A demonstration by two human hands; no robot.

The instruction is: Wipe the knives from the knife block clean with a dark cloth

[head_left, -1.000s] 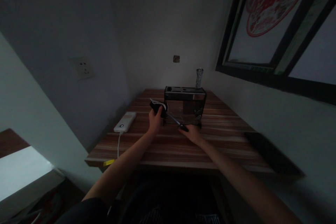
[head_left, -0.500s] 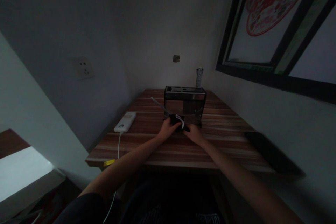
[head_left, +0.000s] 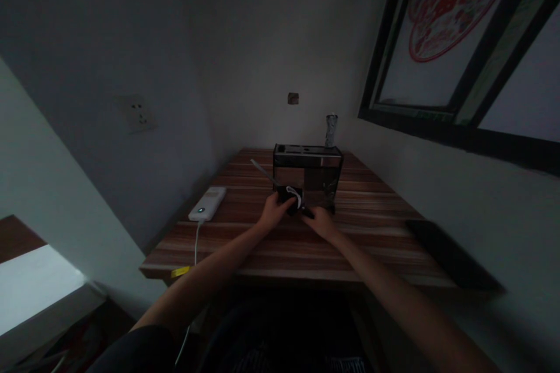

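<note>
Clenching dark cloth (head_left: pixel 291 196), left hand (head_left: pixel 272 214); right hand (head_left: pixel 322 222) seemingly grasping thin tool (head_left: pixel 263 171); rack (head_left: pixel 307 162) just behind

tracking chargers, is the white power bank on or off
On, it seems: a small light glows near the cable end of the power bank, where a white cable leaves it.

Striped wood-grain table (head_left: pixel 376 210), matt; clear glossy box (head_left: pixel 307 178), metal rim; white smooth plastic power bank (head_left: pixel 207 204).

Very dim, underexposed, wide-angle edge distortion, soft detail
</note>
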